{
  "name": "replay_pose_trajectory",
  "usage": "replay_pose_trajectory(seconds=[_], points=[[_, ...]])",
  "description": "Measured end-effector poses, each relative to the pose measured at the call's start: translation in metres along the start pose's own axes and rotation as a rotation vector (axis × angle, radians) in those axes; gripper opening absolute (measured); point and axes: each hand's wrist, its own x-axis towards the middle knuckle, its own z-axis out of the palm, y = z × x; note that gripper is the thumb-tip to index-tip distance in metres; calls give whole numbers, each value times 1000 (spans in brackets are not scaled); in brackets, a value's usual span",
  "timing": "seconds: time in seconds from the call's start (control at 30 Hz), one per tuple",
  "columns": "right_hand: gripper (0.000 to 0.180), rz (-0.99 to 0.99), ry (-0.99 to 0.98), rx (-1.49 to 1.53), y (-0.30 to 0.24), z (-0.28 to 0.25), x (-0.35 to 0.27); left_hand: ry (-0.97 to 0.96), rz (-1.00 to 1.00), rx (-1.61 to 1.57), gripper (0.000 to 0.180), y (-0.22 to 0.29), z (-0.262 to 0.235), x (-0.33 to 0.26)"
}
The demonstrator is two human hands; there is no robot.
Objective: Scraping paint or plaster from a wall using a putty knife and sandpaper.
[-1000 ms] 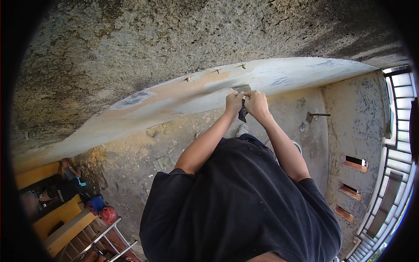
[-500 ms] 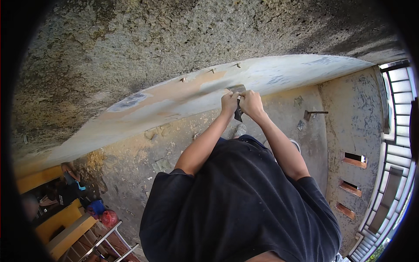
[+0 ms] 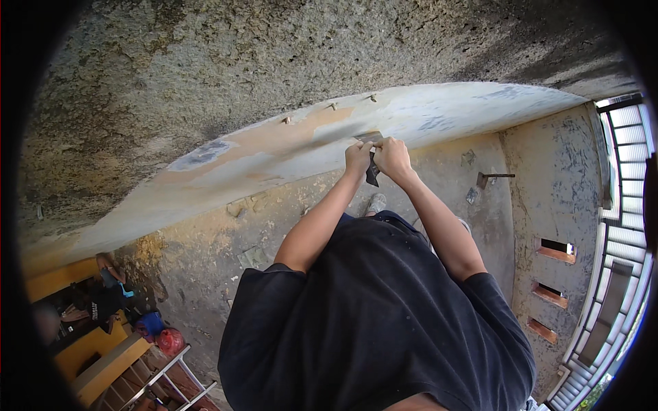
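Note:
Both of my hands are raised together at the pale wall point(image 3: 404, 116), where paint is patchy with orange and grey areas. My left hand point(image 3: 357, 159) is closed on the left side of a dark thin sheet point(image 3: 372, 175) that looks like sandpaper. My right hand point(image 3: 393, 157) pinches the same sheet from the right, fingers bent. Its greyish upper part rests at the wall surface above my knuckles, while a dark, ragged end hangs down between my hands. My fingers hide the sheet's middle.
Several small pegs point(image 3: 333, 106) stick out of the wall. A tool with a dark handle point(image 3: 499, 175) lies on the stained floor point(image 3: 205, 274). A metal ladder point(image 3: 164, 373), a red bag point(image 3: 171, 341) and another person point(image 3: 110, 270) are at lower left. Louvred windows point(image 3: 624, 240) line the right.
Both my hands have shifted slightly up and to the left with the dark sheet, still gripping it. My grip looks the same.

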Motion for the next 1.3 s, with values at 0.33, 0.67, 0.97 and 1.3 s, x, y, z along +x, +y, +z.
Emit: replay_pose_trajectory(seconds=[0.33,0.67,0.97,1.3], points=[[26,30,65,35,14,10,-4,35,65,-9,27,-1,7,3],[31,39,24,15,25,1,-10,-41,-5,-136,25,-28,6,14],[31,54,-32,-11,8,8,6,51,-165,-205,16,-14,3,21],[31,54,35,19,2,14,-3,47,-101,-70,24,-5,-5,10]])
